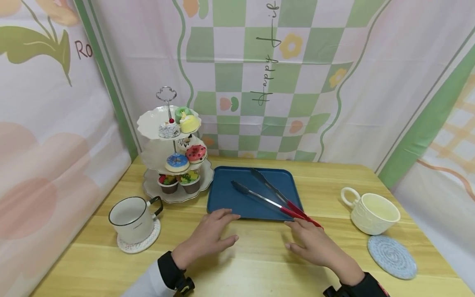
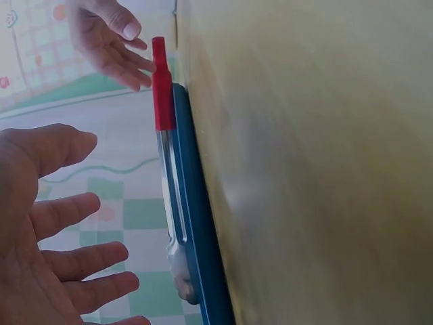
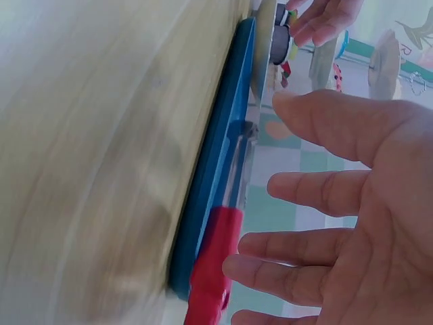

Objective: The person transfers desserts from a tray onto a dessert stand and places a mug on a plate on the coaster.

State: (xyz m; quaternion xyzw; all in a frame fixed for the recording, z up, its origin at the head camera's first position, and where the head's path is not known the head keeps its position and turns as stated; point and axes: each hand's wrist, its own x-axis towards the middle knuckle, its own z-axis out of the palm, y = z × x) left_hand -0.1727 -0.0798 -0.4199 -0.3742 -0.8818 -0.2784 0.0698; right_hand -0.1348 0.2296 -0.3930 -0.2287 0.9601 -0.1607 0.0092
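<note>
A pair of tongs [image 1: 265,199] with red handles and dark tips lies spread on a blue rectangular tray [image 1: 222,194], its handles reaching past the tray's near right corner. My right hand [image 1: 315,243] hovers beside those red handles [image 3: 215,271], fingers spread and holding nothing; whether a fingertip touches them I cannot tell. Just in front of the tray's near left corner is my left hand [image 1: 208,235], its fingers extended and apart in the left wrist view, with nothing in its grasp.
At the back left stands a three-tier stand [image 1: 152,181] bearing cakes, donuts and cupcakes. A white enamel mug [image 1: 135,231] sits on a round coaster [image 1: 154,235] at left. On the right, a cream cup [image 1: 371,218] stands by a grey-blue coaster [image 1: 392,256]. Printed cloth [image 1: 259,103] hangs behind.
</note>
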